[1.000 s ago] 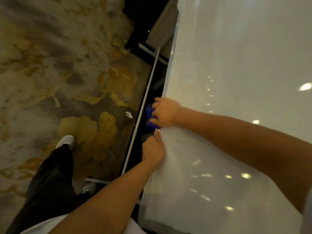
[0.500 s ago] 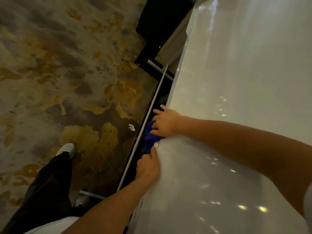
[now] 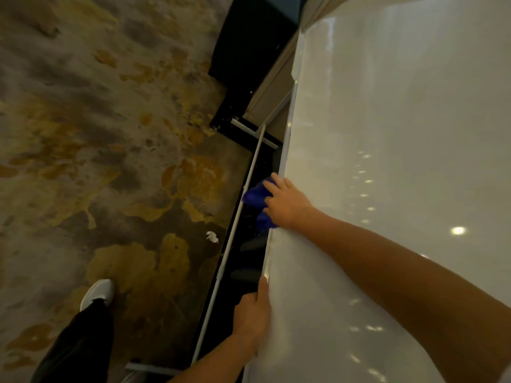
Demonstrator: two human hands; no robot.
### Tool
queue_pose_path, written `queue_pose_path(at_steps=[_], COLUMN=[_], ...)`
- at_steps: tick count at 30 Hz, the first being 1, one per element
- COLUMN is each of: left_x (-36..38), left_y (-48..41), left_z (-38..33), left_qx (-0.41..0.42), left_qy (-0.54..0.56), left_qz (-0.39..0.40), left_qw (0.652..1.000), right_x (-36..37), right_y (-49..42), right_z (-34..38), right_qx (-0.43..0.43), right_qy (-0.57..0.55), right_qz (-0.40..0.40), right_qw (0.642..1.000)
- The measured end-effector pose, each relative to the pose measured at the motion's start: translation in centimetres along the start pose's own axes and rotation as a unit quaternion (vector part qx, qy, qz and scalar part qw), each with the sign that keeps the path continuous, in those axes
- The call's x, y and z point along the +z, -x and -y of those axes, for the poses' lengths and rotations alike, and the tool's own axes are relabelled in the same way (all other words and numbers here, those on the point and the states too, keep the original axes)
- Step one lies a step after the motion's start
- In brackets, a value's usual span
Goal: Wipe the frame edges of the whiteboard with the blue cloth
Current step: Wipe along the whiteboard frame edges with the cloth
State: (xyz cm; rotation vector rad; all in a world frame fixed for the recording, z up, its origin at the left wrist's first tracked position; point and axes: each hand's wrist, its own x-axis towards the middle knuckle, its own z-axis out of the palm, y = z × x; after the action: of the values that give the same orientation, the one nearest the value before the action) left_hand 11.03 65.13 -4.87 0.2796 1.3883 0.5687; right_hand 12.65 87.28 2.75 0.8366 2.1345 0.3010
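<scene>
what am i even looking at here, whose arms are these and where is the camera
The camera sits on a person's head and looks forward and down, so the two bare arms are that person's own. There is no machine here. The big glossy pale surface on the right is a whiteboard, seen from above at a steep angle. The right hand presses a blue cloth against the board's frame edge. The left hand, nearer the camera, grips the same edge lower down, probably to steady the board. Below and to the left lies patterned carpet, with a white shoe and a dark trouser leg, probably the person's own, and a small white scrap near the stand's thin white rail.
</scene>
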Motion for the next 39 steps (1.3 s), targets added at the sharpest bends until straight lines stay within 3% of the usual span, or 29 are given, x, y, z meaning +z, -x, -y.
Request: queue_pose_path(at_steps=[2,7,13,17,19,25,26,30,36,39], left_x=[0.1,-0.4,-0.3,-0.8,-0.6,0.3,0.4,0.8,2.4,1.9], left_y=[-1.2,-3.9,-7.3,-8.0,-8.0,-11.3,-12.1,-15.4,-18.6,-20.1], left_z=[-1.0,-6.1,-10.6,-13.6,-13.8,-17.5,-19.0,-25.0,-29.7,-32.7], left_qx=[-0.014,-0.009,0.004,0.021,0.015,0.012,0.014,0.032,-0.006,-0.010], left_qy=[0.008,0.072,0.036,0.030,0.024,0.039,0.046,0.077,0.080,0.079], left_qz=[0.007,0.056,0.073,0.080,0.080,0.089,0.086,0.066,0.056,0.056], left_qw=[1.000,0.996,0.997,0.996,0.996,0.995,0.995,0.994,0.995,0.995], right_x=[0.1,1.3,-0.4,0.4,0.2,-2.8,-2.9,-1.8,-4.0,-3.3], right_y=[-1.6,-1.6,-6.1,-4.6,-4.6,-10.4,-10.8,-11.9,-21.8,-22.5], right_z=[-1.9,-1.8,-6.7,-4.6,-6.1,-16.2,-16.6,-15.5,-26.4,-25.5], right_qx=[0.019,-0.082,0.064,-0.044,-0.057,0.073,0.057,-0.138,-0.019,-0.133], right_qy=[-0.025,-0.033,-0.018,-0.033,-0.002,0.045,0.028,-0.013,0.033,-0.018], right_qz=[-0.019,-0.008,-0.002,0.016,0.044,0.019,0.020,0.077,0.043,0.059], right_qw=[0.999,0.996,0.998,0.998,0.997,0.996,0.998,0.987,0.998,0.989])
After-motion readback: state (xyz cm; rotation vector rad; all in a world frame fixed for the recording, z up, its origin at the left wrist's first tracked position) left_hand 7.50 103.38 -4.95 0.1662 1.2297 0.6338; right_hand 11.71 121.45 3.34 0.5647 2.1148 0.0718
